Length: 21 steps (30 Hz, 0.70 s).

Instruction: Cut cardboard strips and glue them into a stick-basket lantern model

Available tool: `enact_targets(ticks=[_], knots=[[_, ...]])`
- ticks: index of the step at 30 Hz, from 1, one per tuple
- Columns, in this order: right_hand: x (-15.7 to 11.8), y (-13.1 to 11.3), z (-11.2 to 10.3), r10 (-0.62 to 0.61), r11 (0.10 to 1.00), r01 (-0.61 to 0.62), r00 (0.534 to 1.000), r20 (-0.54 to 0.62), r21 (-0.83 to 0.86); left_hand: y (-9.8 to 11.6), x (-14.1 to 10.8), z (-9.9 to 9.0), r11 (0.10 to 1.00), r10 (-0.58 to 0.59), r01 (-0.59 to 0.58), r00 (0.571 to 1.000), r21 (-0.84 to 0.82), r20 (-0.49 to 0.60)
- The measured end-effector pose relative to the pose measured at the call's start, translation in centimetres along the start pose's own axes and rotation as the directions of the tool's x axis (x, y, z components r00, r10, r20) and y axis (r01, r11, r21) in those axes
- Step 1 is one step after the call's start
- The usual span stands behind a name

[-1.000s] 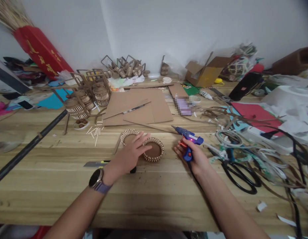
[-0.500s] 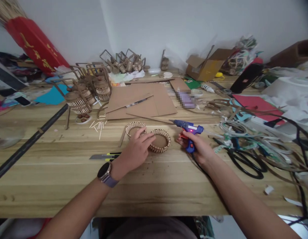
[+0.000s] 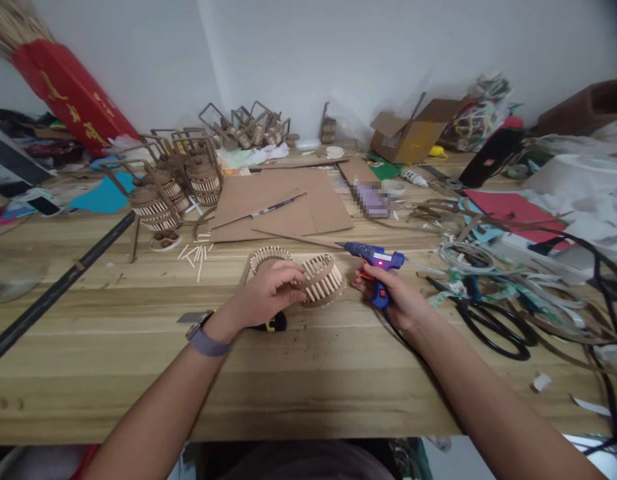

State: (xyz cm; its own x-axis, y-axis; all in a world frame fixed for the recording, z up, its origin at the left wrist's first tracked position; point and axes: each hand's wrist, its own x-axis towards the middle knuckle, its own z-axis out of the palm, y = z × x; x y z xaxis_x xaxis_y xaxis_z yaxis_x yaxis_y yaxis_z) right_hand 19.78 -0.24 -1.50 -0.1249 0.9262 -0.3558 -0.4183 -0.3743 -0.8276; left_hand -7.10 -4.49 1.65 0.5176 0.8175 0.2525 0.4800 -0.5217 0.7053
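Note:
My left hand grips the left edge of a small round basket ring made of short pale sticks with a brown rim. The ring is tilted, so its slatted side shows. A second, similar ring rests on the table just behind my left fingers, partly hidden by them. In my right hand is a blue hot glue gun with its red light on, its nozzle pointing left. Under my left wrist lies a utility knife, mostly covered.
Flat cardboard with a pen lies behind the rings. Finished small baskets and loose sticks are at the left, near a black pole. Black-handled scissors and tangled strips cover the right side.
My left hand has closed on the right-hand ring and tipped it up from lying flat. The glue gun has barely moved.

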Motion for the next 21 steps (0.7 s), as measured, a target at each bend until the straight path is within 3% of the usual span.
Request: enact_targets(ticks=[6,10,16,21], knots=[[-0.1,-0.1,-0.2,-0.023,1.000,0.023,1.000,0.020,-0.017,-0.1,-0.7,-0.3,0.944,-0.001,-0.008,1.000,-0.329,-0.026],[-0.6,0.1,0.0,-0.043,0.999,0.044,0.998,0.049,-0.028,0.8,-0.7,0.3,0.855,-0.121,0.129,0.991,-0.502,0.050],[-1.1,0.4,0.2,-0.056,0.997,0.061,0.995,0.088,-0.056,2.0,-0.6,0.9,0.797,-0.269,0.280,0.958,-0.536,0.099],[-1.1,0.6,-0.1,-0.082,0.990,0.097,0.986,0.142,-0.099,1.7,-0.7,1.2,0.786,-0.309,0.313,0.946,-0.533,0.100]])
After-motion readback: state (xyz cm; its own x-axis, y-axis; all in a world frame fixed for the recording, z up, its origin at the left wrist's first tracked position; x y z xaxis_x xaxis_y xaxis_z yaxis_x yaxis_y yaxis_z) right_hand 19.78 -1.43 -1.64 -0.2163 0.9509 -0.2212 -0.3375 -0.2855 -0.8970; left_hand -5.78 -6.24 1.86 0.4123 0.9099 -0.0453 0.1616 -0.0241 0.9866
